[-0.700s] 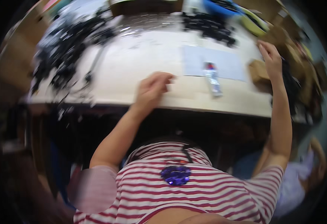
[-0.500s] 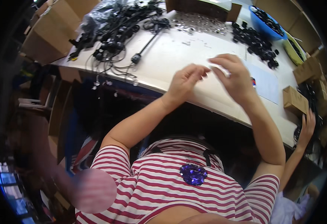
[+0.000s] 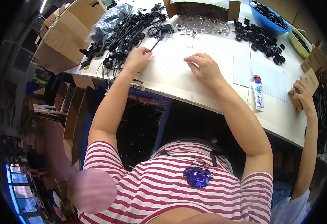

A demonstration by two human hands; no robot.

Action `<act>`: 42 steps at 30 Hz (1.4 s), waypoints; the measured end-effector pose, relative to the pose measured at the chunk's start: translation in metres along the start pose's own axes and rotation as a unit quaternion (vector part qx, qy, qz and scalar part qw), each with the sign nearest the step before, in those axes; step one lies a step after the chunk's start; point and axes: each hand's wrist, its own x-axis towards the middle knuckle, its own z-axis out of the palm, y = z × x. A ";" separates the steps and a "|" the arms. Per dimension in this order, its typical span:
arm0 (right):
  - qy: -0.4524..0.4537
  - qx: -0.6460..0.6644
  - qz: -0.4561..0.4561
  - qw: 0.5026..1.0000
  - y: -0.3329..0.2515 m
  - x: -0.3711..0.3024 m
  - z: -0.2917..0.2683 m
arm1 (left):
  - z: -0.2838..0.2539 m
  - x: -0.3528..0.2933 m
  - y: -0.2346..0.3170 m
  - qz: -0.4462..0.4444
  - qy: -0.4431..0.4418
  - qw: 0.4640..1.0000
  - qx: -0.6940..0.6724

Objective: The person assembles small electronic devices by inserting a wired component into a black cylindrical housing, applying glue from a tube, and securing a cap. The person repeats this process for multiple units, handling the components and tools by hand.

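My left hand (image 3: 136, 60) is at the table's left front, its fingers closed round the lower end of a thin black rod (image 3: 156, 44). The rod runs up to a small coil of black cable (image 3: 159, 29), and the hand hides its near end. Over the middle of the white table, my right hand (image 3: 205, 70) is held with thumb and fingers apart, nothing visible between them. Left of my left hand lies a tangled heap of black cables and rods (image 3: 128, 39).
Loose clear discs (image 3: 202, 27) lie at the back beside black round caps (image 3: 260, 40). A blue basin (image 3: 283, 31) and a yellow-green bowl (image 3: 297, 44) stand right. A white tube (image 3: 258, 93) lies near pale sheets (image 3: 241, 71). Another person's hand (image 3: 304, 93) touches a small brown box (image 3: 296, 100).
My hands have come apart; the left went left onto the rod's end, which showed uncovered before. The tube is in full view. The other person's hand is now on the small box.
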 end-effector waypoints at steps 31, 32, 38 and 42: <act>-0.025 -0.181 -0.060 0.981 -0.105 -0.124 -0.086 | -0.109 -0.148 0.136 0.420 -0.270 0.866 0.026; -0.031 -0.188 -0.020 0.982 -0.094 -0.139 -0.080 | -0.095 -0.140 0.143 0.467 -0.278 0.837 0.055; 0.063 0.072 0.217 0.971 -0.074 -0.187 -0.062 | -0.024 -0.188 0.118 0.426 0.046 0.839 -0.335; 0.100 0.260 0.307 0.910 -0.074 -0.205 -0.054 | 0.036 -0.194 0.118 0.126 -0.212 0.767 -0.592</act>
